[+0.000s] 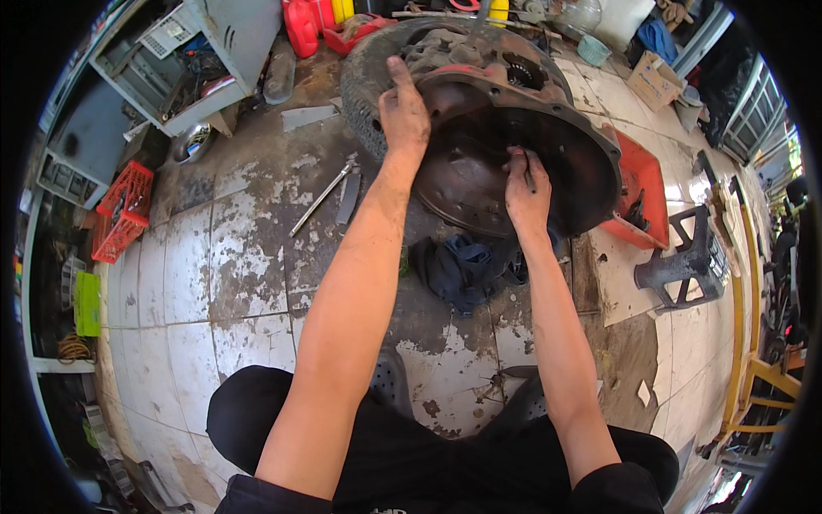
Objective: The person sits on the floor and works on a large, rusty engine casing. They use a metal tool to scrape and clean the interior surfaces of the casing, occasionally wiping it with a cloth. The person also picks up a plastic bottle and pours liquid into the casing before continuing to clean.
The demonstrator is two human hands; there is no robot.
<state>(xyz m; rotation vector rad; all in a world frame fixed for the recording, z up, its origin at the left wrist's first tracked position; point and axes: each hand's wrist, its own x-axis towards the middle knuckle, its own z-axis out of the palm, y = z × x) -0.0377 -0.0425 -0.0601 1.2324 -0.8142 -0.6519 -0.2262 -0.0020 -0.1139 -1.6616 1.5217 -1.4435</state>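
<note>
A large round rusty metal housing (479,171), dish-shaped and greasy, lies tilted on a worn tyre (364,94) on the floor in front of me. My left hand (402,107) rests flat on the housing's upper left rim, fingers pointing away. My right hand (527,184) reaches inside the dish, its fingertips pinched on a small part that I cannot make out. A dark blue rag (467,265) is bunched on the floor just below the housing, between my forearms.
A long metal bar (324,197) lies on the stained tiles to the left. A red tray (646,193) and a grey plastic stool (685,261) stand at right. Red crates (124,210), a grey cabinet (184,56) and red jugs (301,26) line the left and back.
</note>
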